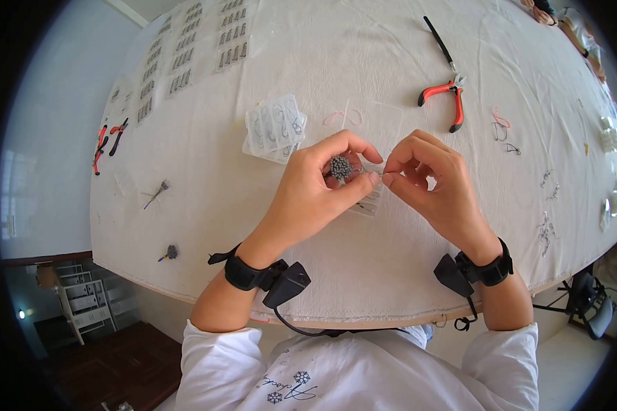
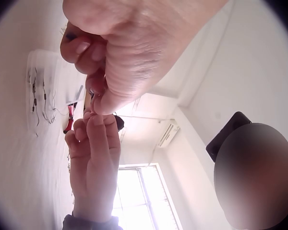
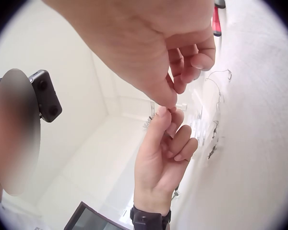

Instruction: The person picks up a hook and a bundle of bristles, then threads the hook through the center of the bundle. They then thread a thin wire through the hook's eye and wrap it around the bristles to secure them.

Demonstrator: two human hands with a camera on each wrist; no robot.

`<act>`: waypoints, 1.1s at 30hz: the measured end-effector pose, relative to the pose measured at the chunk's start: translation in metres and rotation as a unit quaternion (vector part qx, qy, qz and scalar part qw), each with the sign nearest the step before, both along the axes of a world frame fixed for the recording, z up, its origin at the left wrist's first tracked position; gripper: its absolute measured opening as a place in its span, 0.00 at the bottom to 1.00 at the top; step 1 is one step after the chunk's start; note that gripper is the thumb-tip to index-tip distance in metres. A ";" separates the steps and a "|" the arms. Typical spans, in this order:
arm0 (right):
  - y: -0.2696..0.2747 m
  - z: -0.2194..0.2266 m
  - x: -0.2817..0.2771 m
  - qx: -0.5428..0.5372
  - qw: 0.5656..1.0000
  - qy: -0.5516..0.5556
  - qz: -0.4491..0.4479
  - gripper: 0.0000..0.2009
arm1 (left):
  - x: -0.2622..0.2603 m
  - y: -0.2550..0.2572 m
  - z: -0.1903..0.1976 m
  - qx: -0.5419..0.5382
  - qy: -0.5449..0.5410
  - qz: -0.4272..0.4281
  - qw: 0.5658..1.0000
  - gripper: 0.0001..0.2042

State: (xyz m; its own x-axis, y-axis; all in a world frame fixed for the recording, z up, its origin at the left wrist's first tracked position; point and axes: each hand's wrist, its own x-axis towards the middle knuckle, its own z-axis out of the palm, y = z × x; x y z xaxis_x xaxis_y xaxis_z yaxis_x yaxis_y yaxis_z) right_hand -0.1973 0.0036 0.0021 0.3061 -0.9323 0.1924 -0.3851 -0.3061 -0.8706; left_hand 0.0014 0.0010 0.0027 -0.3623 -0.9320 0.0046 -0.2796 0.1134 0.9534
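Curled round a bundle of small round grey tips (image 1: 341,167), my left hand (image 1: 308,179) is over the middle of the table. Its thumb and the pinched fingertips of my right hand (image 1: 442,183) meet just right of the bundle. Between those right fingertips is something thin, mostly hidden; I cannot tell its kind. In the left wrist view the right hand (image 2: 93,165) comes up from below to the left thumb. The right wrist view has the left hand (image 3: 158,158) under the right one. A clear compartment box (image 1: 367,204) with thin wire pieces lies beneath the hands.
Stacked clear boxes (image 1: 275,127) with wire rigs lie left of centre. Red-handled pliers (image 1: 452,99) are at the back right, other pliers (image 1: 118,135) at the far left. Two small grey-tipped bundles (image 1: 163,186) lie left; loose wire pieces (image 1: 546,233) lie right.
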 end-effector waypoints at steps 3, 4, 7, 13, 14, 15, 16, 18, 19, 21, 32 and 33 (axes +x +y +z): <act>0.000 -0.001 0.000 0.015 1.000 -0.020 -0.010 0.04 | 0.001 0.000 0.004 0.008 0.030 0.017 0.999 0.05; -0.001 -0.003 -0.001 0.023 0.999 -0.028 -0.015 0.04 | 0.001 -0.001 0.006 0.010 0.040 0.022 0.999 0.05; -0.002 -0.005 -0.002 0.043 0.998 -0.051 -0.024 0.04 | 0.002 -0.001 0.009 0.030 0.052 0.033 0.998 0.05; -0.002 -0.006 -0.002 0.066 0.995 -0.073 -0.024 0.04 | 0.006 -0.004 0.000 0.003 0.051 0.049 0.997 0.04; -0.002 -0.005 -0.002 0.068 0.995 -0.071 -0.024 0.04 | 0.006 -0.004 -0.001 -0.007 0.051 0.055 0.997 0.04; -0.001 -0.005 -0.002 0.069 0.995 -0.067 -0.019 0.04 | 0.006 -0.004 -0.001 -0.009 0.045 0.053 0.998 0.04; -0.001 -0.004 -0.002 0.069 0.996 -0.063 -0.014 0.04 | 0.007 -0.005 0.000 -0.012 0.039 0.052 0.998 0.04; 0.000 -0.002 -0.001 0.068 0.996 -0.051 -0.002 0.04 | 0.007 -0.005 0.000 0.002 0.037 0.046 0.998 0.04; 0.001 -0.001 0.000 0.068 0.997 -0.042 0.005 0.04 | 0.006 -0.004 0.000 0.019 0.041 0.043 0.998 0.04; 0.002 0.000 0.001 0.065 0.997 -0.026 0.018 0.04 | 0.005 -0.003 0.001 0.042 0.045 0.042 0.997 0.04; 0.001 -0.002 0.000 0.060 0.998 -0.015 0.027 0.03 | 0.009 -0.006 0.001 0.034 0.085 0.087 0.992 0.06; 0.001 -0.002 0.000 0.064 0.997 -0.026 0.018 0.03 | 0.009 -0.006 0.002 0.035 0.082 0.085 0.992 0.06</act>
